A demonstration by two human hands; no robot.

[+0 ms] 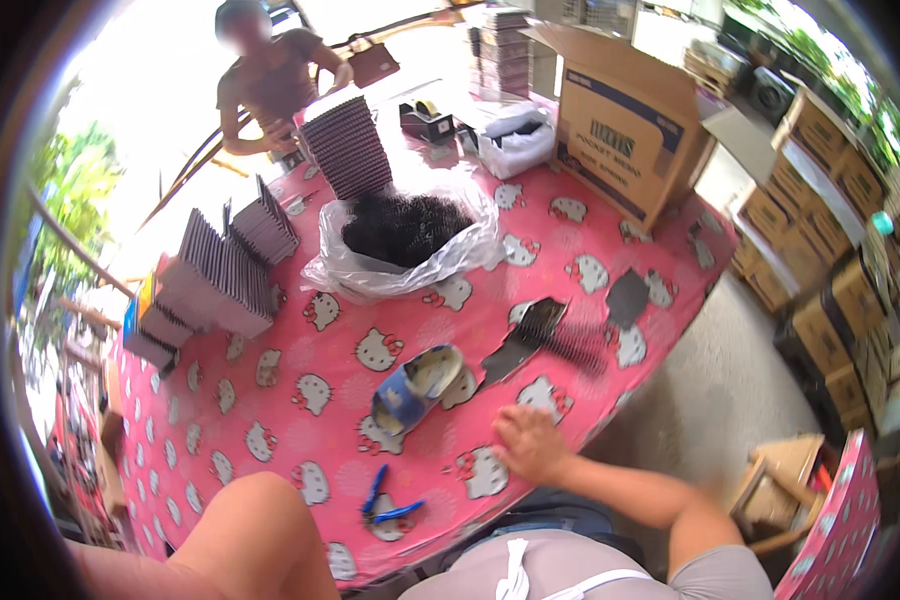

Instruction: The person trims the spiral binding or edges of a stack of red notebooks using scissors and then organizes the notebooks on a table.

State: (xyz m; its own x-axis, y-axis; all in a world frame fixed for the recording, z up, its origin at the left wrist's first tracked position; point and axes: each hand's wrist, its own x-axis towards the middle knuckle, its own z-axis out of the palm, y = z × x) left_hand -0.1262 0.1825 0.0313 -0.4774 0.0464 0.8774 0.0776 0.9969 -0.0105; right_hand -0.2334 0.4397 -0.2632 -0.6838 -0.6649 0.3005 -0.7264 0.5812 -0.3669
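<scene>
My right hand (532,445) rests on the pink tablecloth (350,460) near the table's front edge. Its fingers are apart and slightly bent, with nothing seen in them. Left of it lies a blue and cream rounded, hollow thing (400,400) whose kind I cannot make out. Blue-handled pliers (378,510) lie spread nearer to me. Beyond my right hand are black comb-like strips (555,335), partly blurred, and a dark flat piece (628,298). A bare limb (260,530) fills the lower left; my left hand does not show.
A clear plastic bag (335,262) holds a black bristly heap. Stacked notebooks (345,145) stand behind it, more notebooks (215,275) at left. An open cardboard box (620,130) and a tape dispenser (428,122) stand farther back. Across the table is a person (275,85). Cartons (820,190) line the right.
</scene>
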